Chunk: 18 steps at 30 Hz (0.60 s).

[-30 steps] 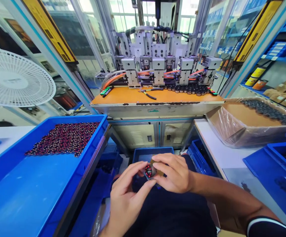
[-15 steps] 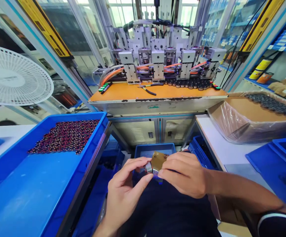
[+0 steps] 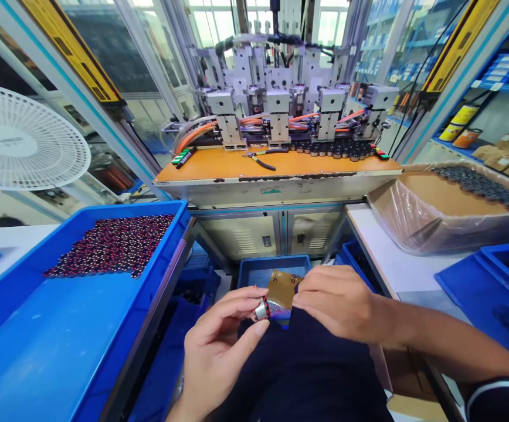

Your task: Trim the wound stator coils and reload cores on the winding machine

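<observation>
Between the thumb and fingers of my left hand (image 3: 219, 346) is a small cylindrical motor core (image 3: 261, 309), with a silver metal band and red and black at its end. My right hand (image 3: 340, 302) is closed in a pinch to the right of the core, apart from it. A dark bit shows at its fingertips, too small to name. Behind both hands, a tan sheet (image 3: 280, 288) with a few small round pieces lies in a blue bin (image 3: 276, 263).
At left stands a large blue tray (image 3: 38, 340) with many small dark-and-red parts. Ahead is a machine with an orange top (image 3: 210, 170) bearing pliers (image 3: 261, 159) and dark round parts (image 3: 333, 150). At right sits a plastic-lined carton (image 3: 417, 220); a white fan (image 3: 26, 138) is at left.
My right hand has drawn away from the core, to the right and slightly up. The core, still in my left hand, has tilted and moved slightly down.
</observation>
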Each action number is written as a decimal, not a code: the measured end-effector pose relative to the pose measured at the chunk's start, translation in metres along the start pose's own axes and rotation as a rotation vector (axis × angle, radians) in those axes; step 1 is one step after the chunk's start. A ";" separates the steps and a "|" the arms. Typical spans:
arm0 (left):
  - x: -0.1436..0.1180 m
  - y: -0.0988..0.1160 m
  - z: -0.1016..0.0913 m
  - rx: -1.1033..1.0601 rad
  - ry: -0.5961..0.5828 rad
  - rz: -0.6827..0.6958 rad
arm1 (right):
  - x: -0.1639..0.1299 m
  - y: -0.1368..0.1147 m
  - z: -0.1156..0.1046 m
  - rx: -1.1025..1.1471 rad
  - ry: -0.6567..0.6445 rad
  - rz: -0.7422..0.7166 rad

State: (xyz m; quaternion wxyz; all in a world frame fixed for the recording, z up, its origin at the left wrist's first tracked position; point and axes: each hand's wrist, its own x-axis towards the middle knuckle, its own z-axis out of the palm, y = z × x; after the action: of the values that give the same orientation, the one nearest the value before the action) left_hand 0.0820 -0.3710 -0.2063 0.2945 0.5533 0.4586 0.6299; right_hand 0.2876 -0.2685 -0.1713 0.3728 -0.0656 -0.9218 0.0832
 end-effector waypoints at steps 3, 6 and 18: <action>-0.001 0.001 -0.003 0.125 -0.028 0.091 | 0.002 0.004 -0.015 0.044 -0.052 0.060; -0.001 0.004 -0.003 0.223 -0.096 0.170 | 0.012 0.002 -0.023 -0.059 -0.046 -0.056; -0.004 0.008 -0.008 0.182 -0.131 0.125 | 0.035 0.000 -0.002 0.290 -0.350 0.132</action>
State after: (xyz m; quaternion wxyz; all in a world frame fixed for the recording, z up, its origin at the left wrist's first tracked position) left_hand 0.0767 -0.3799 -0.2010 0.2327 0.6454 0.4580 0.5653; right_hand 0.2640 -0.2621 -0.1468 0.2064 -0.0558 -0.9446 0.2492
